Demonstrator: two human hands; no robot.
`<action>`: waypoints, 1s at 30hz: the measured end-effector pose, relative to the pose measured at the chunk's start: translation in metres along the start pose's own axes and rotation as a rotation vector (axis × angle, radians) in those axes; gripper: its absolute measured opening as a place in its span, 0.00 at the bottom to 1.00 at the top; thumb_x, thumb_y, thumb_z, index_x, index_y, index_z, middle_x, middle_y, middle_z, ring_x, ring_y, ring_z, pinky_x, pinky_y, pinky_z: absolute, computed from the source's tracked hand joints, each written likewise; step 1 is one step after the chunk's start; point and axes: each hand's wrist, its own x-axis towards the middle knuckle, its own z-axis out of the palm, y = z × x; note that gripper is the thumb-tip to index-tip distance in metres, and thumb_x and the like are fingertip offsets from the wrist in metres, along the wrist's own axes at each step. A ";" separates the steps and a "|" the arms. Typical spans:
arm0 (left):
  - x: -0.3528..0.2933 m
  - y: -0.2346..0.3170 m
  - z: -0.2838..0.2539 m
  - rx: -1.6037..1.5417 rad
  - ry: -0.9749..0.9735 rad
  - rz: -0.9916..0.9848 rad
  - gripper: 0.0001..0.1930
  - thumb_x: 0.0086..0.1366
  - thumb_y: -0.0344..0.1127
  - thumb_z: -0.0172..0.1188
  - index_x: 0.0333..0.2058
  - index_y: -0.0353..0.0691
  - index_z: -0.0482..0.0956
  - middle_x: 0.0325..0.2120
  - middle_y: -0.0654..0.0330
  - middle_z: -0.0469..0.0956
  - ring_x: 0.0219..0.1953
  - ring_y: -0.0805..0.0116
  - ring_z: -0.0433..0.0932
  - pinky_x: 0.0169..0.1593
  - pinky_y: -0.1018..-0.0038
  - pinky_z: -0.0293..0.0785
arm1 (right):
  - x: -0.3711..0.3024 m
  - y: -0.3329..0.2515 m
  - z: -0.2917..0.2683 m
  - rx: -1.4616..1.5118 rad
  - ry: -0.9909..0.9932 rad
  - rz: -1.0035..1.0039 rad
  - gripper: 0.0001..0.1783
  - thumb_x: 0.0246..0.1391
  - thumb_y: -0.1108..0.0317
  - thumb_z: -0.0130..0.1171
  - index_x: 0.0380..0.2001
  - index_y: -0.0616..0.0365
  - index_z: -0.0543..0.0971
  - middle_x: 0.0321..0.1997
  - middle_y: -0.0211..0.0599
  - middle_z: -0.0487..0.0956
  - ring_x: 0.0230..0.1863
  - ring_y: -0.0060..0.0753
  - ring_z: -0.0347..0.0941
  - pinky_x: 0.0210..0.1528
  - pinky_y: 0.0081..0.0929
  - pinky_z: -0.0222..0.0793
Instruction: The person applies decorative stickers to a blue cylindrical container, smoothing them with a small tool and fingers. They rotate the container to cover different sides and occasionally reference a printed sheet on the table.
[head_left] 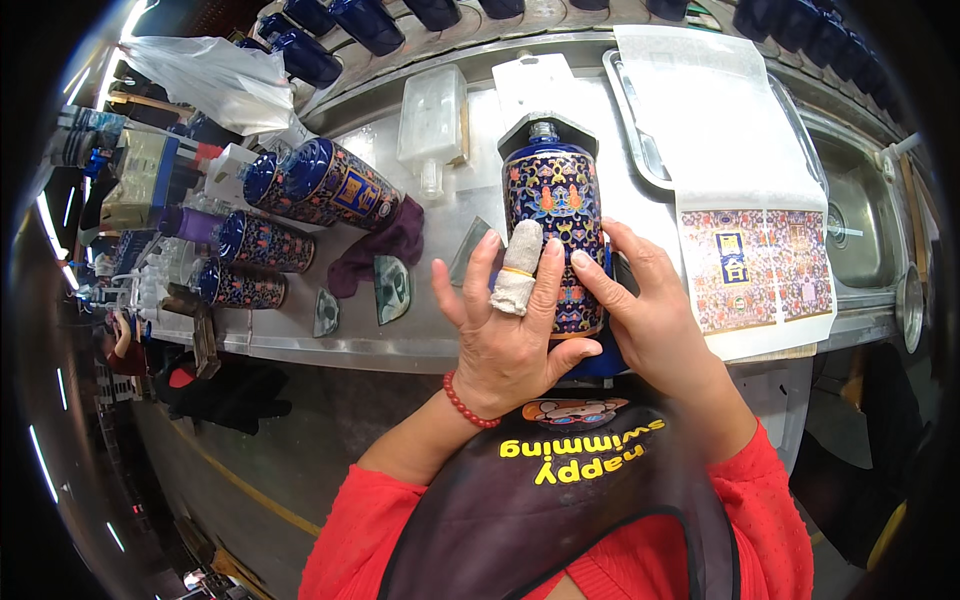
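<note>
- Left hand (505,350): fingers spread, not clenched. Index lay on the front of the patterned blue bottle (552,180); middle finger, wearing a pale finger cover (516,265), reached over its left part. No wrap-around grasp showed.
- Right hand (655,300): thumb on the bottle's front near the right edge, index along the right flank. Other fingers hidden, so couldn't tell if it was gripping or just bracing.
- Bottle sat between the hands, straight ahead of the person. Long axis ran near to far: neck away, base toward the apron (540,490). Both hands were on the half nearer the base; neck end was untouched.
- Key relation, my judgement: hands flanked the long axis, left over the front, right on the side. Neither was clearly nearer; both touched. Any turn about that axis would load the right side first.
- Grey angular support (586,133) showed around the shoulder and neck. Couldn't tell how much weight it took.
- Right of the bottle: printed label sheet (745,270), well within the right hand's side.
- Left: purple cloth (385,245), then more patterned bottles (350,190).
- Far edge: row of plain blue bottles (370,25).
</note>
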 end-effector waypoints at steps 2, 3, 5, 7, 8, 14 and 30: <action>0.000 0.000 -0.001 -0.039 0.028 -0.009 0.43 0.71 0.73 0.39 0.64 0.41 0.75 0.65 0.52 0.70 0.70 0.45 0.55 0.71 0.35 0.30 | 0.000 0.000 0.000 0.001 0.002 -0.003 0.32 0.51 0.75 0.62 0.63 0.50 0.77 0.68 0.56 0.68 0.61 0.58 0.71 0.60 0.47 0.70; -0.001 -0.001 -0.001 -0.027 0.022 0.000 0.43 0.71 0.73 0.40 0.64 0.41 0.75 0.65 0.51 0.70 0.70 0.45 0.55 0.71 0.36 0.30 | 0.000 0.000 0.000 0.003 0.004 -0.004 0.32 0.51 0.75 0.62 0.63 0.50 0.77 0.68 0.56 0.68 0.61 0.58 0.71 0.59 0.47 0.70; -0.001 -0.001 -0.001 0.003 0.025 0.025 0.43 0.71 0.73 0.40 0.64 0.41 0.76 0.65 0.51 0.69 0.70 0.45 0.55 0.72 0.36 0.30 | 0.000 0.000 0.000 0.006 0.005 -0.003 0.33 0.51 0.76 0.62 0.63 0.50 0.77 0.68 0.56 0.68 0.61 0.58 0.71 0.59 0.47 0.70; -0.002 0.000 -0.001 0.015 0.017 0.015 0.43 0.71 0.73 0.40 0.64 0.42 0.76 0.65 0.51 0.70 0.70 0.45 0.55 0.72 0.36 0.29 | 0.000 0.001 0.001 0.008 0.007 -0.001 0.33 0.51 0.76 0.62 0.63 0.50 0.77 0.68 0.56 0.68 0.61 0.58 0.71 0.59 0.47 0.70; -0.002 0.000 0.000 0.022 0.018 0.011 0.43 0.71 0.74 0.40 0.64 0.42 0.76 0.65 0.51 0.70 0.70 0.45 0.55 0.72 0.36 0.29 | 0.000 0.001 0.001 0.008 0.006 -0.001 0.33 0.51 0.76 0.62 0.63 0.50 0.77 0.68 0.56 0.68 0.61 0.58 0.71 0.59 0.47 0.70; -0.005 0.001 0.001 -0.023 0.017 -0.029 0.42 0.70 0.74 0.41 0.64 0.44 0.76 0.65 0.48 0.68 0.70 0.46 0.55 0.72 0.36 0.30 | -0.001 0.001 0.001 0.018 0.004 0.001 0.33 0.51 0.76 0.62 0.63 0.50 0.77 0.68 0.56 0.68 0.61 0.58 0.71 0.59 0.47 0.70; -0.009 0.000 0.002 -0.002 0.043 0.026 0.40 0.71 0.72 0.43 0.64 0.45 0.75 0.65 0.47 0.68 0.71 0.47 0.54 0.72 0.37 0.30 | 0.000 0.002 0.001 0.043 0.004 0.012 0.30 0.53 0.76 0.60 0.62 0.52 0.78 0.67 0.58 0.69 0.61 0.59 0.72 0.59 0.47 0.70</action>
